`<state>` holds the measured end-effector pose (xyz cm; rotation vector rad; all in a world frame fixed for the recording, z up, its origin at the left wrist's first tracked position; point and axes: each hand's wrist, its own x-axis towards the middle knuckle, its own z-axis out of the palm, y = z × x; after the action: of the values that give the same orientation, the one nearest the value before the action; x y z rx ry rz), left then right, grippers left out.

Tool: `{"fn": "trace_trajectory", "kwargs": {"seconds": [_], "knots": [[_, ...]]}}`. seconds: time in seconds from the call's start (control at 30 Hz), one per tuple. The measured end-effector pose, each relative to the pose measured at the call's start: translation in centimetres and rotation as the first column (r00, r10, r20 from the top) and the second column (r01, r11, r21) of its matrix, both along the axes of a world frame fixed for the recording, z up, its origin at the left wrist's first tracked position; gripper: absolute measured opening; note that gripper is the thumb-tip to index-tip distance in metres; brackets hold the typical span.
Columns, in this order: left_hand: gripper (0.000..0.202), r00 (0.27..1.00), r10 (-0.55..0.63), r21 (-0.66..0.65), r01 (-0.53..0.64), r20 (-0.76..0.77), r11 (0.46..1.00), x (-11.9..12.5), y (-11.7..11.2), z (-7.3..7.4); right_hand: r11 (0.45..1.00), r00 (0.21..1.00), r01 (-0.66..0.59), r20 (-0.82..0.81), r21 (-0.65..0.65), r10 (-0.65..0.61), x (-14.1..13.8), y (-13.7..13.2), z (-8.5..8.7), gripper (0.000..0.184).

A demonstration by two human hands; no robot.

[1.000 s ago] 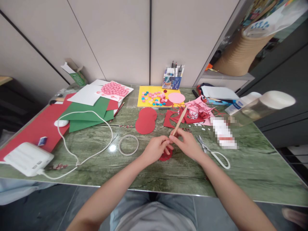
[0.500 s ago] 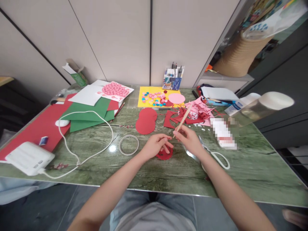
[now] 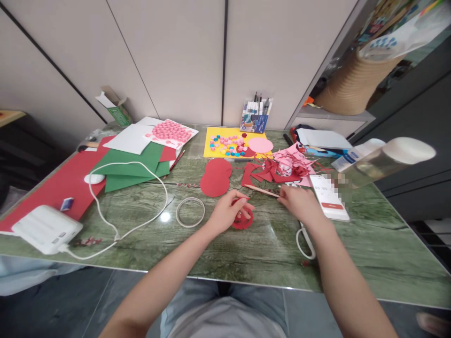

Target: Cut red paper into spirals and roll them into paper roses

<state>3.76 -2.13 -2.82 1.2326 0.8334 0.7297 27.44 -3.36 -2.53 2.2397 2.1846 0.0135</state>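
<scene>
My left hand (image 3: 227,212) is closed in a pinch on a small red paper spiral (image 3: 244,219) that rests on the green table (image 3: 246,253). My right hand (image 3: 299,203) lies low over the table to its right, fingers curled together at the near end of a thin wooden stick (image 3: 262,190). The stick lies almost flat, pointing left towards the red paper circles (image 3: 214,178). White-handled scissors (image 3: 305,240) are partly hidden under my right wrist. A phone (image 3: 329,203) sits just right of that hand.
A tape ring (image 3: 190,211) lies left of my left hand. A white power bank (image 3: 45,228) with a looping cable (image 3: 141,225) sits front left. Green, red and white sheets (image 3: 123,164) are back left. Pink and red scraps (image 3: 289,164), a yellow sheet (image 3: 232,143) and a pen holder (image 3: 255,115) stand behind.
My right hand has moved right and down, lowering the wooden stick from upright to almost flat on the table. My left hand stays on the red spiral.
</scene>
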Motion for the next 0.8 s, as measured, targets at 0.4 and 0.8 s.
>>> {"fn": "trace_trajectory", "kwargs": {"seconds": [0.4, 0.8], "knots": [[0.023, 0.97, 0.23, 0.067, -0.235, 0.077, 0.97, 0.1, -0.7, 0.3, 0.877, 0.757, -0.032, -0.562, 0.479, 0.334, -8.0, -2.8, 2.1, 0.021], [0.023, 0.977, 0.208, 0.0, -0.208, 0.055, 0.978, 0.5, -0.9, 0.6, 0.842, 0.77, -0.06, -0.512, 0.536, 0.381, -8.0, -2.6, 1.2, 0.013]]}}
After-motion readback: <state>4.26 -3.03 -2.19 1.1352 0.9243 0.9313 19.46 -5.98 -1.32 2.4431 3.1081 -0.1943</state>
